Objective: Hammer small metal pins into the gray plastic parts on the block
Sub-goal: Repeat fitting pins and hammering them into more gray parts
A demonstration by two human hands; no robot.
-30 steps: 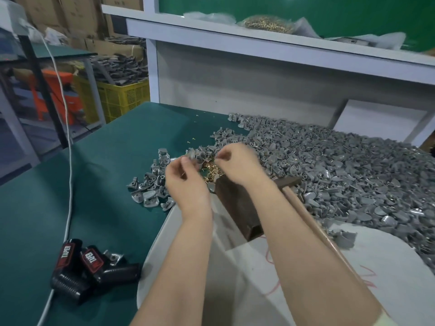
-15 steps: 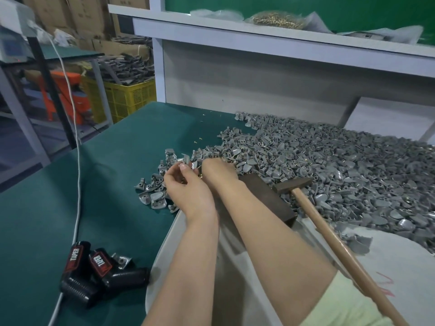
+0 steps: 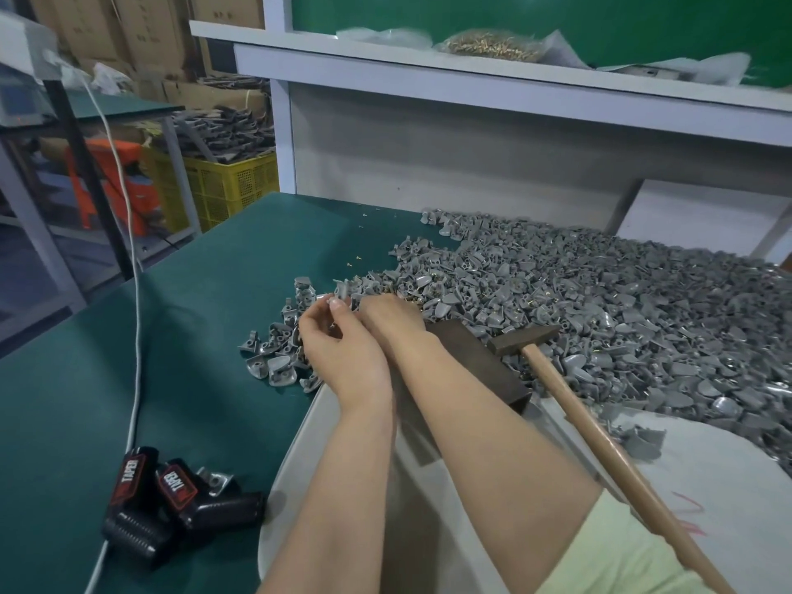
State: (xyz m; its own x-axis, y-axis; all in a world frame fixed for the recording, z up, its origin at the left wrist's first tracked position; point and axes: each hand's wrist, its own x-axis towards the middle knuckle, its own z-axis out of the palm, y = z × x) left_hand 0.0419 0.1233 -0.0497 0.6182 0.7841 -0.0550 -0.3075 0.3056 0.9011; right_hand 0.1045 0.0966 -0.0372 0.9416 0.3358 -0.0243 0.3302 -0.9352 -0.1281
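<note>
Here, hands [image 3: 343,349] at pile [image 3: 600,302] edge (hammer [image 3: 600,430] beside)

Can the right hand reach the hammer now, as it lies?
Probably yes: the hammer lies uncovered beside the block, just right of the right hand, with its handle toward the person and nothing between.

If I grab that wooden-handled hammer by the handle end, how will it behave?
Likely head-heavy: the wooden-handled hammer has a dark metal head on a long handle, so it may dip. Handle looks stiff, bare wood, probably grippy. Its head rests on loose gray plastic parts, which may scatter.
</note>
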